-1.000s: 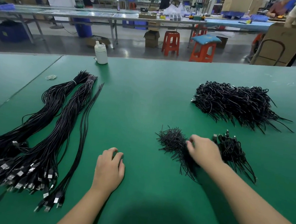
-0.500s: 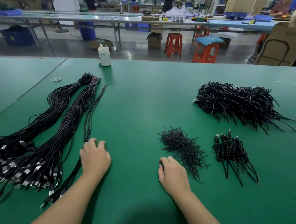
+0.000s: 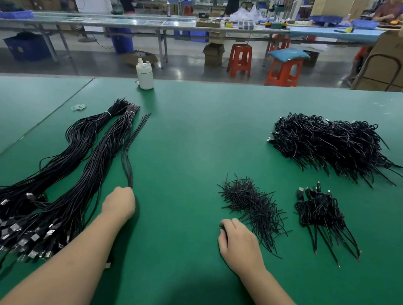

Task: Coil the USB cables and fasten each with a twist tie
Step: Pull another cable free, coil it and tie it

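Green table [image 3: 197,132], open middle, left hand [image 3: 118,203] gripping loose cables [image 3: 132,145]

The left hand [image 3: 119,202] is now sitting on the thin bunch of loose cables [image 3: 131,150], fingers curling over them, after sliding left from bare green table [image 3: 184,138]. The right hand [image 3: 237,245] is pulling back from the pile of twist ties [image 3: 250,201], now resting just beside its near edge, fingers curled under.
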A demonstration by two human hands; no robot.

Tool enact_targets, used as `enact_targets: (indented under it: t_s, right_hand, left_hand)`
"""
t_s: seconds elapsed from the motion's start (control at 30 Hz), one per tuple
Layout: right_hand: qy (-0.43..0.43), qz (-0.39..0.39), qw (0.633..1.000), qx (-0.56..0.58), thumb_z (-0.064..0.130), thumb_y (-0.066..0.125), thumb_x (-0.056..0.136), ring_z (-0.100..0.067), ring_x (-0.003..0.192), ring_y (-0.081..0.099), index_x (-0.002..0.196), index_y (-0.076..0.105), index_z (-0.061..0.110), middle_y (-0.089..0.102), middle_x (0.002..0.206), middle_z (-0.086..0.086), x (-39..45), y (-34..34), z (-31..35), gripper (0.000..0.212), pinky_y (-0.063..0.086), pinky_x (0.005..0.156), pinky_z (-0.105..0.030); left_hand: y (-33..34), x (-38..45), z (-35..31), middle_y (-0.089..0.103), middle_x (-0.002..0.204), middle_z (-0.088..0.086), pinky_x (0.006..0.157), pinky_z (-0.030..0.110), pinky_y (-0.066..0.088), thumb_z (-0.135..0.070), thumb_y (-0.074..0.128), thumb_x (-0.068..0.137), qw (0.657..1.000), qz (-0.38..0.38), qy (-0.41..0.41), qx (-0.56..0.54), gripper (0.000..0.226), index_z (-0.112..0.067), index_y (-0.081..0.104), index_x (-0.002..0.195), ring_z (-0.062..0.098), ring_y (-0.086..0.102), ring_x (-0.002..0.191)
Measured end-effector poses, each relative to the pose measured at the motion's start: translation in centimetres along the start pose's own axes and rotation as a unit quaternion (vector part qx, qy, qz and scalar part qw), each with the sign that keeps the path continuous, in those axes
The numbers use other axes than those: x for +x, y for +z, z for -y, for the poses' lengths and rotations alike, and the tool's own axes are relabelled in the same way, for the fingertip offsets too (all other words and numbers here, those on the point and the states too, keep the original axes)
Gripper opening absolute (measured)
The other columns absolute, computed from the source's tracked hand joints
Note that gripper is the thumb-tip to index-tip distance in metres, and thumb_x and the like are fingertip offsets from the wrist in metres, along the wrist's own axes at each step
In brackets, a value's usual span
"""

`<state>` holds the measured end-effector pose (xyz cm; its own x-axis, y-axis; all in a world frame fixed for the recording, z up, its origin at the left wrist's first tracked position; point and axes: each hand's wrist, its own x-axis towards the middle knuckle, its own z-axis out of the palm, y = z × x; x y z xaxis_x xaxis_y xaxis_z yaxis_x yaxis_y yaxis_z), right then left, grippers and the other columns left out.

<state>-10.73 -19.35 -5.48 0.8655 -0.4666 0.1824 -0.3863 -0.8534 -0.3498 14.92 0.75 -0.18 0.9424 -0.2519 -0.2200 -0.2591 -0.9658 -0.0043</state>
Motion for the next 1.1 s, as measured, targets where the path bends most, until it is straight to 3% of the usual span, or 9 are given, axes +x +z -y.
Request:
enact_targets:
  t_s: [0.17,0.27,0.33,0.4,0.5,0.67,0.83,0.97,1.1]
  right_hand:
    - [-0.003,-0.001,1.0,-0.001,0.03,0.046,0.097,-0.01,0.078,0.052,0.106,0.057,0.023,0.053,0.088,0.01,0.2,0.1,0.0,0.016,0.045,0.066,-0.027]
    - [-0.003,-0.004,1.0,-0.006,0.031,0.046,0.096,-0.01,0.076,0.051,0.104,0.056,0.023,0.051,0.086,0.01,0.1,0.0,0.1,0.015,0.044,0.065,-0.027]
    - [-0.002,-0.003,1.0,-0.009,0.031,0.045,0.096,-0.01,0.077,0.051,0.104,0.055,0.024,0.051,0.086,0.011,0.1,0.0,0.1,0.015,0.044,0.065,-0.027]
    - [-0.001,-0.003,1.0,-0.011,0.032,0.045,0.096,-0.011,0.076,0.051,0.104,0.054,0.024,0.051,0.086,0.011,0.1,0.0,0.2,0.015,0.044,0.065,-0.028]
    - [-0.001,-0.005,1.0,-0.012,0.032,0.045,0.096,-0.011,0.075,0.051,0.102,0.054,0.023,0.05,0.084,0.01,0.1,-0.1,0.3,0.015,0.045,0.064,-0.028]
    - [0.0,-0.012,1.0,-0.016,0.033,0.046,0.096,-0.012,0.073,0.05,0.1,0.054,0.023,0.05,0.083,0.01,0.0,-0.1,0.3,0.014,0.044,0.062,-0.028]
    - [0.004,-0.013,1.0,-0.018,0.032,0.048,0.096,-0.012,0.074,0.051,0.1,0.056,0.021,0.05,0.084,0.008,-0.1,-0.2,0.4,0.014,0.043,0.062,-0.028]
    - [0.006,-0.01,1.0,-0.023,0.034,0.046,0.097,-0.012,0.074,0.049,0.101,0.055,0.022,0.049,0.085,0.009,-0.2,-0.3,0.5,0.015,0.04,0.062,-0.026]
    - [0.007,-0.009,1.0,-0.02,0.034,0.047,0.097,-0.01,0.074,0.048,0.101,0.055,0.023,0.048,0.085,0.01,-0.2,-0.2,0.4,0.015,0.039,0.061,-0.024]
  left_hand:
    - [-0.3,0.9,-2.8,0.062,0.106,0.012,0.072,0.035,0.043,-0.011,0.054,0.095,0.992,-0.056,0.04,-0.108,0.01,-0.008,0.056,0.104,0.03,0.056,0.09]
    - [-1.2,0.8,-4.1,0.061,0.106,0.01,0.076,0.035,0.046,-0.03,0.068,0.091,0.99,-0.016,0.045,-0.136,0.027,-0.011,0.054,0.104,0.029,0.057,0.094]
    - [-2.0,0.4,-4.2,0.06,0.1,0.002,0.073,0.033,0.045,-0.039,0.071,0.085,0.996,0.03,0.038,-0.07,0.033,-0.016,0.051,0.097,0.025,0.057,0.09]
    - [-2.5,-0.1,-3.9,0.06,0.089,-0.002,0.067,0.03,0.045,-0.033,0.068,0.085,0.996,0.081,0.037,0.013,0.025,-0.016,0.052,0.092,0.022,0.06,0.084]
    - [-2.7,-0.6,-3.7,0.061,0.082,0.003,0.061,0.029,0.046,-0.013,0.058,0.089,0.99,0.117,0.057,0.05,0.004,-0.011,0.055,0.088,0.023,0.064,0.078]
    - [-3.6,-1.2,-3.6,0.058,0.098,0.004,0.067,0.034,0.044,-0.008,0.05,0.09,0.993,0.031,0.097,0.064,0.021,-0.01,0.044,0.11,0.026,0.059,0.089]
    - [-4.6,-1.7,-4.0,0.057,0.09,-0.001,0.064,0.03,0.041,0.001,0.044,0.08,0.981,0.019,0.128,0.147,0.027,-0.016,0.057,0.097,0.022,0.055,0.083]
    - [-4.4,-2.0,-3.8,0.05,0.073,-0.005,0.061,0.027,0.04,-0.003,0.048,0.082,0.967,-0.011,0.125,0.22,0.017,-0.018,0.053,0.082,0.02,0.055,0.074]
    - [-4.2,-2.0,-3.4,0.05,0.07,-0.006,0.056,0.025,0.038,-0.003,0.049,0.081,0.966,-0.046,0.127,0.221,0.017,-0.02,0.05,0.077,0.017,0.052,0.065]
